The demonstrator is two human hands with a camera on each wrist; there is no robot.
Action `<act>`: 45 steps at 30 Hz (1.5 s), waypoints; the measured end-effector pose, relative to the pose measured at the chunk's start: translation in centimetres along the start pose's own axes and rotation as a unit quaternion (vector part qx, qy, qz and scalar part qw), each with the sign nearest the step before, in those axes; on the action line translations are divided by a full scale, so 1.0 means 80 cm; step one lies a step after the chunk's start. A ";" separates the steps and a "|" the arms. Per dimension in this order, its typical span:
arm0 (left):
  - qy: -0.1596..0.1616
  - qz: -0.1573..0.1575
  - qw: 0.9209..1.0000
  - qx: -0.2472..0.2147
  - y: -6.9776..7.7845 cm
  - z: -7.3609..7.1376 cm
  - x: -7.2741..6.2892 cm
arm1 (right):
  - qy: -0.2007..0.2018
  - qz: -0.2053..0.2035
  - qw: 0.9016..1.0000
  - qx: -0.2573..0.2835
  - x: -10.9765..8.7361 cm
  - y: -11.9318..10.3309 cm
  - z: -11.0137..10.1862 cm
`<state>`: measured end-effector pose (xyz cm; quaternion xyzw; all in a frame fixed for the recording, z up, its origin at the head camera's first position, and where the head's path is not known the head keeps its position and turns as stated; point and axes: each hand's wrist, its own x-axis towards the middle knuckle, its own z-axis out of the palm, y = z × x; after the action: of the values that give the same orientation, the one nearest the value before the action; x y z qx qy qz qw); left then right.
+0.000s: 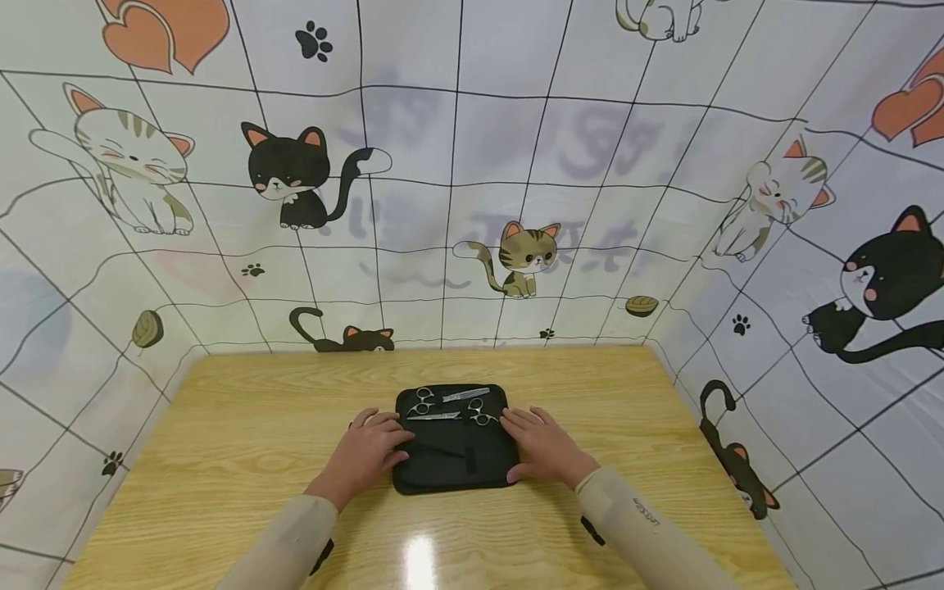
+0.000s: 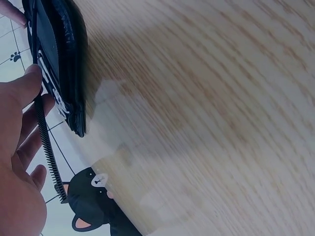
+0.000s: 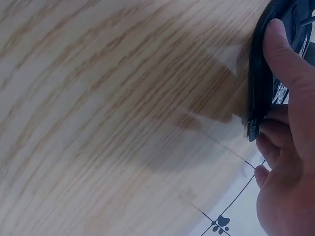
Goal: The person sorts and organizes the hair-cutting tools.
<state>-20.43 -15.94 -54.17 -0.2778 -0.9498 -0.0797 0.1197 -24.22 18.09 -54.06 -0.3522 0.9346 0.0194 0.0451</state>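
Black, round-cornered, leather-like case (image 1: 442, 479) lies flat on the pale yellow wood-grain tabletop (image 1: 590, 385), directly between the two hands, so both reach it from the sides. Left hand (image 1: 369, 447) is at the near-left part of the case; in its wrist view a long, thin black comb (image 2: 47, 142) is pinched between thumb and fingers, toothed end projecting past the hand, plain end running over the case. Grip is narrow, as suits so slim a thing; presumably the pinch sets the comb's angle across the case. Plain end seems to point towards a short black strap (image 1: 469, 460) right of the left hand; whether it passes under cannot be told, black on black. Right hand (image 1: 546, 447) rests along the opposite edge, fingers relaxed and apart, thumb laid on the rim; probably steadies the case against sideways push. Finger ends behind the rim are partly hidden. Beyond the left hand's fingertips: silver metal scissors with plain smooth blades (image 1: 433, 416), ring handles towards that hand. Reversed beside them, handles towards the right hand: silver metal scissors with a fine-toothed blade (image 1: 466, 395); head-to-tail placing likely saves width. Materials: case dull on top, glossier and creased at its thick side; comb matt, teeth fine and even; scissors bright, hard-edged.
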 end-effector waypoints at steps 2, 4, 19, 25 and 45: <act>0.001 0.001 1.000 0.000 0.001 0.001 0.001 | -0.004 0.003 1.000 0.000 0.000 0.000 0.002; 0.000 -0.001 1.000 0.001 0.002 0.002 0.002 | -0.005 0.004 1.000 0.000 0.001 0.000 0.003; -0.019 -0.021 1.000 -0.006 0.015 0.003 0.004 | 0.003 0.001 1.000 -0.002 -0.001 -0.004 0.007; -0.029 -0.018 0.999 -0.001 0.017 0.005 0.005 | 0.005 0.003 1.000 0.002 -0.002 -0.005 0.006; -0.026 -0.021 0.999 0.014 0.026 0.016 0.004 | 0.008 0.005 1.000 0.005 -0.002 -0.005 0.008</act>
<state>-19.81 -13.75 -55.13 -0.2578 -0.9593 -0.0614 0.0971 -23.81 17.96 -54.72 -0.3474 0.9368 0.0119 0.0398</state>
